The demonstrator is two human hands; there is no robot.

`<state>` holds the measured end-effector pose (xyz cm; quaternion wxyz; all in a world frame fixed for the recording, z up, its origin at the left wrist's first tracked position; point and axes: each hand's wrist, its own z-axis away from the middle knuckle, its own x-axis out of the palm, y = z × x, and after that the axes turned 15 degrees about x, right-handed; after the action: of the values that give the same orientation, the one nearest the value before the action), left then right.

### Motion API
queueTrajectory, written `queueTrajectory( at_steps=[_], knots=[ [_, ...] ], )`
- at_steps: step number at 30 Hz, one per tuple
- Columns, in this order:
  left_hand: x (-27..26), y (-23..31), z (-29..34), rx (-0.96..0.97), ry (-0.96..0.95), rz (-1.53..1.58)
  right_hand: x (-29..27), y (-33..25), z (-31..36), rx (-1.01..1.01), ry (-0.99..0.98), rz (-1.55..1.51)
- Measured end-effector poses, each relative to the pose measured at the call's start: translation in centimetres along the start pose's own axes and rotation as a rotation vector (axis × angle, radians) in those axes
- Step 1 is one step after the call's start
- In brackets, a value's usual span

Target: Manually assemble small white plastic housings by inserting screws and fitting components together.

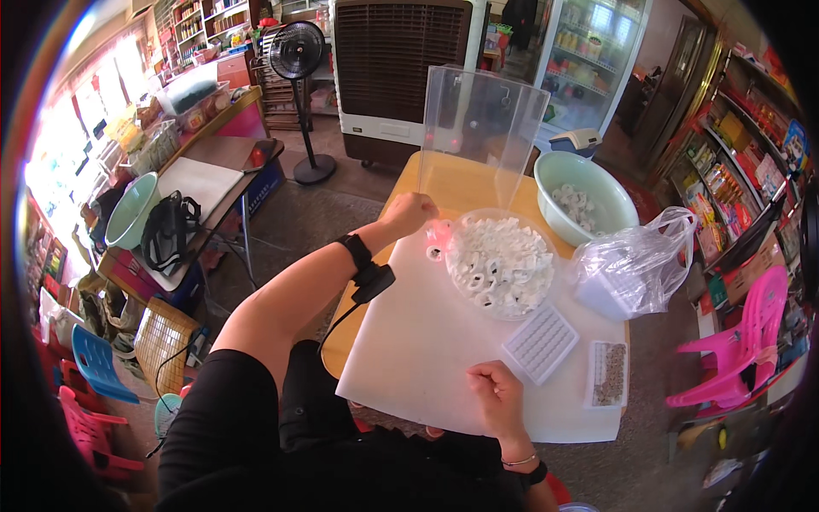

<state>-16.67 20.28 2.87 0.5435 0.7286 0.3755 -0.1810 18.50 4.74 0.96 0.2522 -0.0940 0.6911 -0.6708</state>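
Observation:
My left hand (pixel 413 212) is closed at the far left of the table, beside a clear upright plastic panel (pixel 483 136). Just right of its fingers is a small pink translucent thing (pixel 439 230), with a white ring-shaped piece (pixel 435 253) below it. What the fingers hold, if anything, is hidden. A round clear tray (pixel 452 286) heaped with small white plastic pieces (pixel 503 260) stands to the right. My right hand (pixel 496 394) hovers over the white sheet (pixel 409 358) near the front edge, fingers curled; I cannot make out anything in them. Right of it lies a white slotted tray (pixel 541 343).
A small white box of brownish bits (pixel 608 375) lies at the table's right edge. Behind it are a clear plastic bag (pixel 636 264) and a pale green basin (pixel 587 198) with more white pieces. A pink chair (pixel 742 341) stands right, a black fan (pixel 297 51) far left.

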Motion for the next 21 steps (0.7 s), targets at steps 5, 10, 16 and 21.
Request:
queueTrajectory(
  at_steps=[5, 10, 16, 21],
  knots=[
    [-0.5, 1.3, 2.6, 0.031, -0.192, 0.025, -0.1, 0.0, 0.0, 0.03, -0.013, -0.026],
    [-2.0, -0.7, 4.2, -0.095, -0.099, 0.334, 0.1, -0.1, 0.1, 0.0, 0.005, -0.008],
    [-2.6, 1.0, 8.1, -0.13, 0.142, 1.026, 0.1, 0.4, 0.0, -0.002, 0.013, 0.028],
    [-3.2, 4.9, 10.6, -0.075, 0.042, 0.701, 0.1, 0.3, 0.1, 0.012, 0.024, 0.027]
  ],
)
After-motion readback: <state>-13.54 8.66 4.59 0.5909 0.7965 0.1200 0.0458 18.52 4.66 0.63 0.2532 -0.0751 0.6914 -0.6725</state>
